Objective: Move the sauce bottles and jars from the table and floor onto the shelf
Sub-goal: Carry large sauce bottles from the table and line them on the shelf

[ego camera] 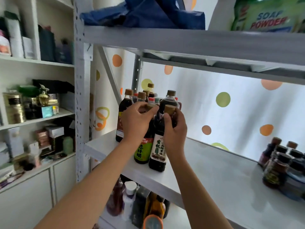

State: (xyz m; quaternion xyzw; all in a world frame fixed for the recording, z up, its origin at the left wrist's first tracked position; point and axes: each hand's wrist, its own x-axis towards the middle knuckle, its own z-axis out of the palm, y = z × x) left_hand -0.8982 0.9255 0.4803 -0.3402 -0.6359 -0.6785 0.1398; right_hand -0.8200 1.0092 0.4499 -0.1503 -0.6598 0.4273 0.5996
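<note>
Two dark sauce bottles stand at the front left of the white shelf board (206,171). My left hand (137,123) grips the neck of the green-label bottle (143,151), just under its tan cap. My right hand (175,129) grips the neck of the black-and-white-label bottle (158,154), whose tan cap shows above my fingers. Both bottles rest upright on the board, side by side and touching. Behind them stands a cluster of several dark bottles (148,100) with tan and red caps.
Several dark jars (279,162) are grouped at the shelf's right end. Above, a blue bag (148,14) and a soap powder pack (267,17) lie on the upper board. More bottles (130,200) stand on the lower board. A white cabinet (33,96) full of items flanks the left.
</note>
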